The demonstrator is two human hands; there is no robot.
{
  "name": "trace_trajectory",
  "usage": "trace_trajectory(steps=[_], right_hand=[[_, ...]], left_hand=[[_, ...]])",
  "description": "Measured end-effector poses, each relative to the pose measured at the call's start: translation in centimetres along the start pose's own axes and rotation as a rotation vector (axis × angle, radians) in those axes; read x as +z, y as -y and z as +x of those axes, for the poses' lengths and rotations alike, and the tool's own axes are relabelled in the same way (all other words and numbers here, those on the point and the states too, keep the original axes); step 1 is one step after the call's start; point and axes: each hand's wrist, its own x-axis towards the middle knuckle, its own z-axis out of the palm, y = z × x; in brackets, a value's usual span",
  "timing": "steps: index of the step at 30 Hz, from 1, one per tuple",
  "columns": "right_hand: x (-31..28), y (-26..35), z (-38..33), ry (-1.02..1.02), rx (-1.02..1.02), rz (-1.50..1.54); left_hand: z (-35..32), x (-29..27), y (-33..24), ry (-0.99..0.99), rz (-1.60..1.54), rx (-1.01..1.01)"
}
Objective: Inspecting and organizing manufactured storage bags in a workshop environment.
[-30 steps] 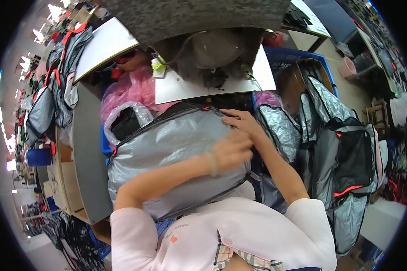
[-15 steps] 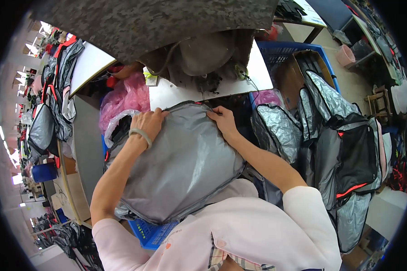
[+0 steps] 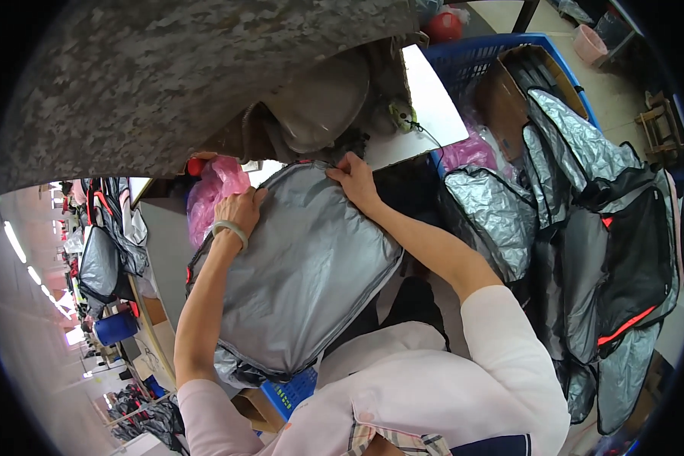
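A grey, shiny backpack panel (image 3: 304, 266) lies flat in front of me, tilted from upper right to lower left. My left hand (image 3: 239, 210), with a pale bracelet on the wrist, presses on its upper left edge. At the top edge my right hand (image 3: 353, 181) pinches the seam by the dark zipper border. A pink plastic bag (image 3: 213, 190) sits just left of my left hand.
A white table top (image 3: 425, 106) carries a dark sewing-machine-like heap and a camouflage-patterned cloth (image 3: 167, 83) overhead. Several silver and black backpacks (image 3: 600, 251) stand stacked at right beside a blue crate (image 3: 471, 61). More bags hang at far left (image 3: 102, 258).
My left hand has shifted from the panel's middle to its upper left edge. The right hand has stayed at the top seam. The view has tilted down and right.
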Motion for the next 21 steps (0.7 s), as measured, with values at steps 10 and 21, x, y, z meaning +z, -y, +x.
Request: trace_trajectory(steps=[10,21], right_hand=[[0.1,-2.1,3.3,0.045,-0.025,0.051],[-0.5,-3.0,3.7,0.058,-0.050,0.144]], left_hand=[[2.9,0.3,-1.7,0.015,0.189,-0.031],[2.7,0.4,-3.0,-0.082,0.263,0.004]])
